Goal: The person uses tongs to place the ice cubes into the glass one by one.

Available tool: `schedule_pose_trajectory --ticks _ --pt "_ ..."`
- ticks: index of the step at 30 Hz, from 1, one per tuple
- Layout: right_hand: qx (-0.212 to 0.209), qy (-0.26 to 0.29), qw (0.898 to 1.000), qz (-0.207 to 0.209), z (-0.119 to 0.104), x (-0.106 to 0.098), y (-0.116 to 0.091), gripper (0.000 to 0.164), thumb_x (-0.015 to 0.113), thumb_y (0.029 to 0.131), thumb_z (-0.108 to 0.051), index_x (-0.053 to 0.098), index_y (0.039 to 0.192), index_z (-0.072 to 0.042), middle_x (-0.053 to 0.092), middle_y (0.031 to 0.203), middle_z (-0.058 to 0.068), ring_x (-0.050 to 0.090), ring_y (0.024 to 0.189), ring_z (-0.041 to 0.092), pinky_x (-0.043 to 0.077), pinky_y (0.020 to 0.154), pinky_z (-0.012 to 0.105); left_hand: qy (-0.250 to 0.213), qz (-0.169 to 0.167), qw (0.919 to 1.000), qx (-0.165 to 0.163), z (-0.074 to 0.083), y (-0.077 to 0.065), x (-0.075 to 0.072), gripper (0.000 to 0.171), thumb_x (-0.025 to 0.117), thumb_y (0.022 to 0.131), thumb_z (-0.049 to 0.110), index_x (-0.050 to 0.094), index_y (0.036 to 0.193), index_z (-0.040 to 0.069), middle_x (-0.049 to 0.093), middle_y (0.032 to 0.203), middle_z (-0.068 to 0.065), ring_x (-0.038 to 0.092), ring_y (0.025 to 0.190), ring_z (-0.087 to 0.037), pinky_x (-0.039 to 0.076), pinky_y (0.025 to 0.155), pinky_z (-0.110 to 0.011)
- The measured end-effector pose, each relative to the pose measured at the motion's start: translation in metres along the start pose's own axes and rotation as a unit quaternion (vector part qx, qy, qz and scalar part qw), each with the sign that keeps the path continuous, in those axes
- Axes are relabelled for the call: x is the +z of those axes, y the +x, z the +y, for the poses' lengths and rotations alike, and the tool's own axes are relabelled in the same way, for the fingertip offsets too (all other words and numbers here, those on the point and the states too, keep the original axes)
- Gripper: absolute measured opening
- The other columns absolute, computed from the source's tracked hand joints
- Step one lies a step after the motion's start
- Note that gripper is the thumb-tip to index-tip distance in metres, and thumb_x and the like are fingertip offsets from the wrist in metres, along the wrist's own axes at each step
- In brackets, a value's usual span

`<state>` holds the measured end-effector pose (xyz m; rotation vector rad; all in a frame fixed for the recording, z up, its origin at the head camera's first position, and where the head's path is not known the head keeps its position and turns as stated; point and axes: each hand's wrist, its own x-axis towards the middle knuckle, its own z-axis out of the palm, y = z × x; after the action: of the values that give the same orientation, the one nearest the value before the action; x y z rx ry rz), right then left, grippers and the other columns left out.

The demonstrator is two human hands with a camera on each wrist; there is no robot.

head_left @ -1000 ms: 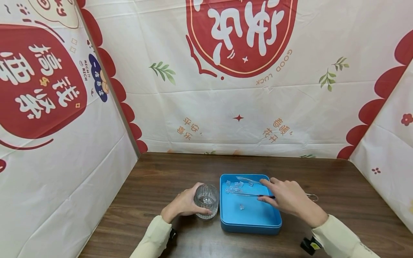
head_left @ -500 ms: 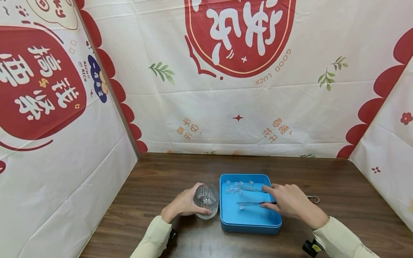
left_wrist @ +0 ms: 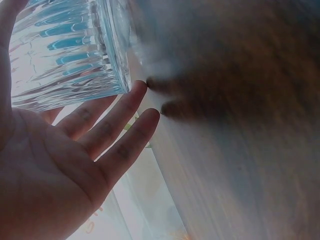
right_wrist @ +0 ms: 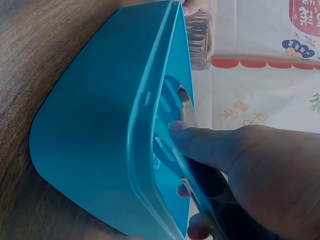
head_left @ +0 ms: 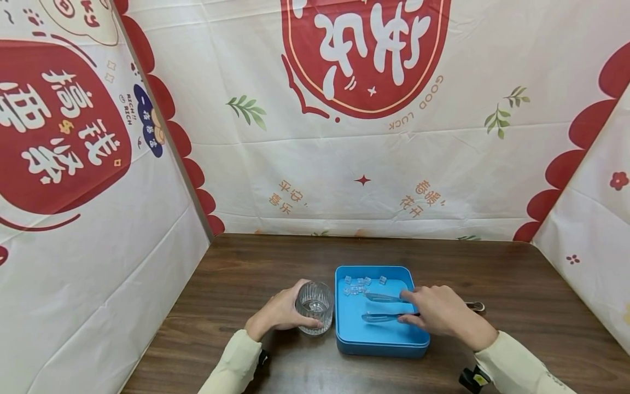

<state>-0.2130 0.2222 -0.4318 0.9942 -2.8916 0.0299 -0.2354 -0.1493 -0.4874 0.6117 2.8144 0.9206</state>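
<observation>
In the head view my left hand [head_left: 280, 310] holds a ribbed clear glass [head_left: 315, 303] upright on the table, thumb around its near side. The left wrist view shows the glass [left_wrist: 65, 55] between thumb and fingers, with other fingertips [left_wrist: 150, 116] down by the tabletop. My right hand [head_left: 440, 309] grips a pair of tongs [head_left: 384, 299] with dark grip parts, reaching over the right wall of a blue box [head_left: 384, 349]. The two tong arms are spread apart inside it. Several small clear cubes [head_left: 354, 287] lie toward the box's back left.
The box stands just right of the glass on a brown wooden table [head_left: 256, 257]. White printed cloth [head_left: 315, 213] hangs behind the table and at both sides. A metal loop [head_left: 476, 307] at the tongs' rear end sticks out beyond my right hand.
The tongs have moved from the cube cluster toward the box's near side, and their arms sit slightly closer together. A lone cube seen earlier is now hidden by the nearer arm. Left hand and glass stay put.
</observation>
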Motion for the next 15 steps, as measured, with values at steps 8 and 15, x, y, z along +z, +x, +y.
schedule_pose_trajectory --ticks 8,15 --pt "0.007 0.007 1.000 -0.019 -0.0016 0.0031 0.0013 0.046 0.072 0.084 -0.051 0.067 0.108 -0.012 0.069 0.082 0.004 0.053 0.054 0.009 0.045 0.047 0.026 -0.004 -0.001 1.0000 -0.002 0.0001 -0.0004 -0.0002 0.091 0.084 0.064 0.064 0.045 0.137 0.027 0.067 0.112 0.001 0.063 0.100 -0.018 0.051 0.084 -0.040" --pt "0.012 0.017 0.999 -0.028 -0.0022 0.0050 0.0024 0.044 0.071 0.085 -0.051 0.068 0.107 -0.013 0.068 0.077 0.002 0.052 0.053 0.008 0.045 0.047 0.026 -0.005 0.001 1.0000 0.001 0.0001 -0.0006 0.0000 0.090 0.084 0.064 0.063 0.045 0.136 0.026 0.066 0.113 0.002 0.063 0.100 -0.017 0.051 0.083 -0.039"
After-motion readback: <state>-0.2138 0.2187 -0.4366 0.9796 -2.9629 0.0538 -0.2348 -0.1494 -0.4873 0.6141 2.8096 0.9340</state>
